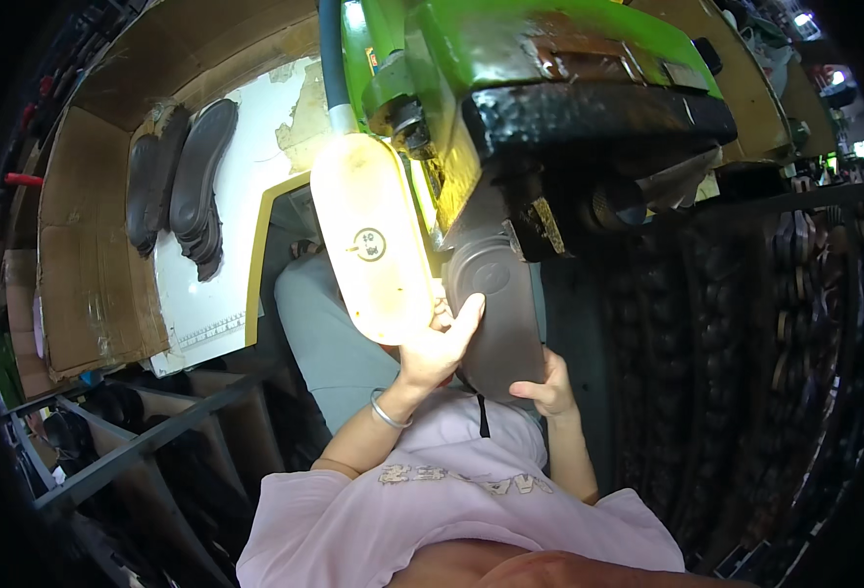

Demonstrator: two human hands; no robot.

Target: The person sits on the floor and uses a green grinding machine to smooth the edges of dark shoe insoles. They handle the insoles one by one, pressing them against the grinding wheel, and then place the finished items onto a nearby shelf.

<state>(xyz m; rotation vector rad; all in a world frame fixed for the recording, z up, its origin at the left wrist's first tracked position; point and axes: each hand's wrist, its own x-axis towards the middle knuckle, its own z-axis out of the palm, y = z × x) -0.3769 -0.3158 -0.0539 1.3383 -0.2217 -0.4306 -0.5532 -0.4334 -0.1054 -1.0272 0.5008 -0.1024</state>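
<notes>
A dark brown shoe sole (500, 328) is gripped between my two hands, its rounded far end close under the metal part of a green machine (559, 49). My left hand (440, 343) is closed on the sole's left edge, thumb lying on its upper face and the other fingers partly hidden. Lower down, my right hand (549, 386) pinches the near right edge, with the thumb on top. A bright oval work lamp (368, 265) stands just left of the sole, beside my left hand.
On the white tabletop (241, 147) at the left lie stacked dark soles (201, 171), edged by cardboard walls (94, 235). A metal-framed rack (148, 443) with dark items stands lower left. Rows of dark, sole-like pieces (716, 363) fill the right side.
</notes>
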